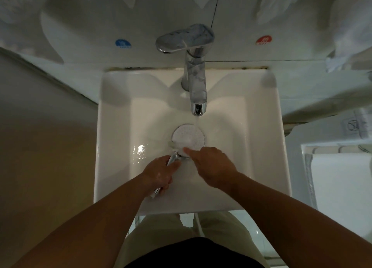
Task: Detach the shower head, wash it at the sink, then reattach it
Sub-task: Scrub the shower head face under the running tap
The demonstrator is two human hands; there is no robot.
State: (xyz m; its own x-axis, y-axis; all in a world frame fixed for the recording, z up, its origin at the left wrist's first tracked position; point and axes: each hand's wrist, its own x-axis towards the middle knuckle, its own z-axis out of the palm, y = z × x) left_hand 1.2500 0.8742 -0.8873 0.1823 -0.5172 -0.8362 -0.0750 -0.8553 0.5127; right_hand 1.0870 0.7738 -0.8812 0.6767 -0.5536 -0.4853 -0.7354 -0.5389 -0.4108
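Observation:
The shower head (188, 135), round with a white spray face and a chrome handle, lies face up inside the white sink (112, 147). Water runs from the chrome faucet (196, 86) onto the far right rim of the spray face. My left hand (161, 173) grips the chrome handle, whose end pokes out below the palm. My right hand (211, 165) reaches in from the right, its fingertips touching the near edge of the spray face; the other fingers are curled.
A blue sticker (122, 43) and a red sticker (264, 40) sit on the wall either side of the faucet lever. A white ledge (322, 86) runs right of the sink, with a white fixture (342, 187) below it. A brown wall (40, 147) stands at left.

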